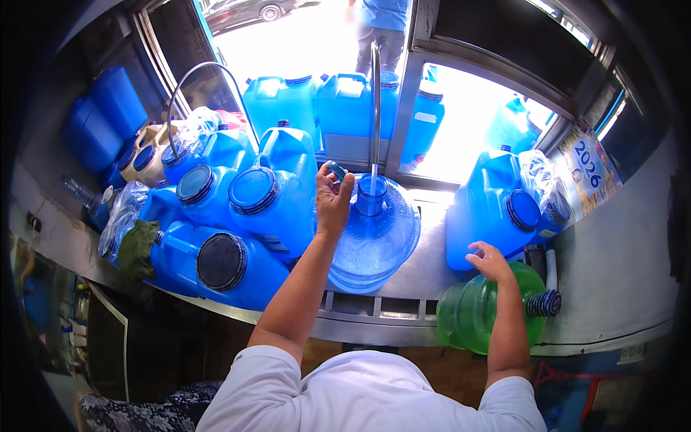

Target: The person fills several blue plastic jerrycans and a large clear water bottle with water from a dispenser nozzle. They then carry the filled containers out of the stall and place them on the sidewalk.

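Observation:
A small blue cap is pinched in the fingertips of my left hand, just left of a round clear-blue water bottle. That bottle stands upright under a tall metal spout, and a pale stream enters its neck. My right hand has its fingers apart and holds nothing. It hovers over a green water bottle lying on its side, its dark ribbed neck pointing right. Just behind that hand is a blue slim container with a dark blue lid; I cannot tell whether my fingers touch it.
Several blue containers with round lids crowd the left of the metal counter. A curved metal pipe rises among them. More blue containers stand by the window, where a person in blue is outside. A calendar hangs at right.

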`<act>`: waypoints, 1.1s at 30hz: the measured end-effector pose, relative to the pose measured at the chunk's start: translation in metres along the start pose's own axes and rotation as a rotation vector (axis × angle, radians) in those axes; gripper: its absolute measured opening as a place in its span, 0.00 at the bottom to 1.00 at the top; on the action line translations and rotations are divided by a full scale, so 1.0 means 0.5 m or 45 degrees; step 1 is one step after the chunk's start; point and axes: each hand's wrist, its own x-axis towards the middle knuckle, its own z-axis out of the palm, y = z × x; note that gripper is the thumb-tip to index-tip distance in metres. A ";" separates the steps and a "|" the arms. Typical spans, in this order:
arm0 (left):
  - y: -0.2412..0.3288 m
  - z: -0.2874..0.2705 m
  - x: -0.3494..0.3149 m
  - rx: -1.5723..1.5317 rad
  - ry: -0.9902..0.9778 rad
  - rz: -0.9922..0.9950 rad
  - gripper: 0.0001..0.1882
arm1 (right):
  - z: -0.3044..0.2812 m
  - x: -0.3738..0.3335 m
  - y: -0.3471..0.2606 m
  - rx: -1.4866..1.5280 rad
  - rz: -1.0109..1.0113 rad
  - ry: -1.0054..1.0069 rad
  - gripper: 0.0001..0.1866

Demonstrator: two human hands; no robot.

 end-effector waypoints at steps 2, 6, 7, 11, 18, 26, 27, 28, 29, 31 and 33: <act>-0.002 -0.005 0.001 0.024 0.028 -0.009 0.34 | 0.002 0.003 0.008 0.019 0.004 0.000 0.24; -0.013 -0.011 0.002 0.030 0.064 -0.068 0.33 | 0.007 0.013 0.025 0.064 0.005 0.000 0.22; -0.014 -0.012 0.002 0.004 0.081 -0.072 0.33 | 0.009 0.016 0.028 0.085 0.011 0.010 0.22; 0.026 -0.045 0.027 0.142 0.021 -0.054 0.35 | 0.009 0.021 0.032 0.082 -0.100 0.043 0.21; 0.213 -0.282 0.110 1.712 0.015 0.237 0.32 | 0.000 0.000 0.016 -0.027 -0.091 0.056 0.25; 0.203 -0.352 0.115 1.861 -0.059 -0.129 0.37 | -0.007 -0.004 -0.010 -0.035 -0.033 0.004 0.23; 0.202 -0.354 0.114 1.843 -0.056 -0.123 0.38 | -0.007 -0.004 -0.010 -0.014 -0.019 -0.011 0.24; 0.202 -0.356 0.114 1.822 -0.059 -0.135 0.38 | -0.008 -0.004 -0.009 0.010 0.002 -0.022 0.25; 0.202 -0.358 0.113 1.800 -0.047 -0.138 0.38 | -0.007 -0.004 -0.006 0.054 0.023 -0.039 0.25; 0.202 -0.361 0.111 1.731 -0.015 -0.179 0.43 | -0.005 0.000 0.004 0.016 -0.014 -0.017 0.25; 0.200 -0.362 0.108 1.719 0.009 -0.120 0.47 | 0.000 0.008 0.017 0.027 -0.039 -0.011 0.25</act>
